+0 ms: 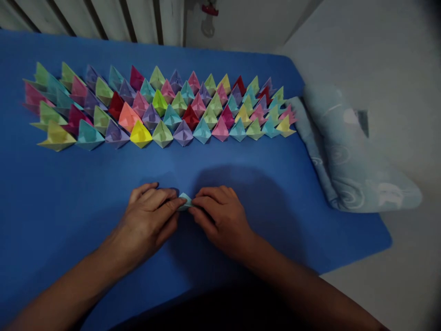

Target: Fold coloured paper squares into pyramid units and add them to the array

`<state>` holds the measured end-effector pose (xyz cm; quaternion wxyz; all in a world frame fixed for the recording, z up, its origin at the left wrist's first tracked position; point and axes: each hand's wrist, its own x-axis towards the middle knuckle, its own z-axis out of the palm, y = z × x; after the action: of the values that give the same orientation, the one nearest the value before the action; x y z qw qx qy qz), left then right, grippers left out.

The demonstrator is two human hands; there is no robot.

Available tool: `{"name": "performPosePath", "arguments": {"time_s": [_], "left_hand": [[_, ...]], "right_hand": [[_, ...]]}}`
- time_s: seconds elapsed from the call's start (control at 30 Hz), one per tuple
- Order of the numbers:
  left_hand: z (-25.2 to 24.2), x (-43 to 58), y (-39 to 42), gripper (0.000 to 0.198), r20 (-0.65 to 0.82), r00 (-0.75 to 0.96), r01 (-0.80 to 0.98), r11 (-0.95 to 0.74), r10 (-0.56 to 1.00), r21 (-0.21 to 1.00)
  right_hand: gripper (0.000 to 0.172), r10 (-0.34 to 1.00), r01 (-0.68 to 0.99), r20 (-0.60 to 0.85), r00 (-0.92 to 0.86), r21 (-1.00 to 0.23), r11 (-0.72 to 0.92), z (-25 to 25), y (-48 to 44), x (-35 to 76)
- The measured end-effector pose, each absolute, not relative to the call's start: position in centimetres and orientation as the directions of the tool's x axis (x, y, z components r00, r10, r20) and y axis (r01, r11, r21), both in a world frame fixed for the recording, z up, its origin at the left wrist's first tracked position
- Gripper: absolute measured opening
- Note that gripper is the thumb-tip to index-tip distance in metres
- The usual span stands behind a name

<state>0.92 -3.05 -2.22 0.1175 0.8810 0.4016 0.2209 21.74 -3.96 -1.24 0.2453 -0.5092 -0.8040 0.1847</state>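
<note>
A small piece of folded light-blue paper (185, 200) is pinched between both my hands, low over the blue surface. My left hand (151, 214) grips its left side with thumb and fingers closed. On its right side my right hand (220, 216) holds it between thumb and fingertips. Much of the paper is hidden behind my fingers; a pointed top shows between them. Beyond my hands stand several rows of folded paper boats (183, 133) in green, pink, purple, blue, yellow and red, set close together.
The blue mat (86, 193) lies under everything. At its right edge rests a folded grey-blue patterned blanket (347, 156), partly hanging over. White slats (144, 20) stand along the back, and a red-topped object (210, 10) hangs behind. A pale surface (396, 285) lies to the right.
</note>
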Motion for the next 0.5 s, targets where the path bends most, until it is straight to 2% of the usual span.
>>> {"name": "performPosePath", "arguments": {"time_s": [0.1,0.33,0.5], "left_hand": [[-2.2,0.9,-2.9,0.024,0.288,0.576,0.653,-0.643,0.765,0.401],[-2.0,1.6,-2.8,0.023,0.278,0.521,0.684,-0.589,0.807,0.429],[-1.7,2.2,-2.9,0.025,0.288,0.478,0.727,-0.558,0.83,0.4]], "right_hand": [[0.025,0.913,0.728,0.203,-0.355,-0.552,0.406,-1.2,-3.9,21.7],[0.018,0.926,0.749,0.176,-0.334,-0.547,0.374,-1.3,-3.8,21.5],[0.018,0.932,0.77,0.17,-0.32,-0.526,0.361,-1.2,-3.7,21.2]]}}
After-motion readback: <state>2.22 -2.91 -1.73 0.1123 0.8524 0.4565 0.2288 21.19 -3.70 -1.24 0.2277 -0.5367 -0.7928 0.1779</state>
